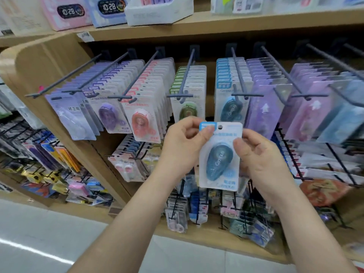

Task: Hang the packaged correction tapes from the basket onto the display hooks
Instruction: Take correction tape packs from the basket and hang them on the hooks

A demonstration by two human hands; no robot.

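Observation:
Both hands hold one packaged blue correction tape (219, 156) in front of the display, upright, its hang hole at the top. My left hand (183, 146) pinches the pack's upper left corner. My right hand (260, 160) grips its right edge. Just above and behind it, a hook (239, 75) carries a row of matching blue correction tapes (228, 103). Neighbouring hooks hold green (187, 107), pink (143, 123) and purple (112, 115) packs. No basket is in view.
Long dark hooks jut out toward me across the wooden shelf (197, 26). Purple and pale blue packs (307, 107) hang on the right. Lower wire racks (216, 203) hold more small stationery. Boxed clocks (71, 12) stand on the top shelf. The grey floor (39, 243) lies at lower left.

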